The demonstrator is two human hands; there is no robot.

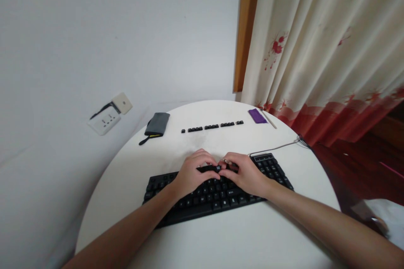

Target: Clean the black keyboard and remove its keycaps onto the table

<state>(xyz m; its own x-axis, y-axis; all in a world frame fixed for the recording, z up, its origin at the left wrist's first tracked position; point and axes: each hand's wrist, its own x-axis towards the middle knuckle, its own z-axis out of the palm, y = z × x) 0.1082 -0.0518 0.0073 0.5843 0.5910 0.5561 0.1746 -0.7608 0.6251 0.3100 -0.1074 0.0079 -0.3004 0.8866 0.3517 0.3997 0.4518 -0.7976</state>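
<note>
Soft, diffuse light dims toward the left of the wall (pixel 123 42); the lower-right corner blurs.

Probably a room in a home, judging by the floral curtain (pixel 303 50) beyond the bench's (pixel 126 185) far-right edge, reddish floor (pixel 334 157) and wall socket (pixel 105 121).

A white table (pixel 217 243) with a rounded far edge carries everything. A black keyboard (pixel 221 201) lies across its middle, slightly slanted, from about nine o'clock to three. At twelve, a broken row of small black keycaps (pixel 211 126) runs sideways. A grey folded pouch (pixel 158 123) lies at eleven, a purple cloth (pixel 258 116) at one, a pale stick (pixel 269 119) just beside it, and a thin cable (pixel 277 148) toward two.
</note>
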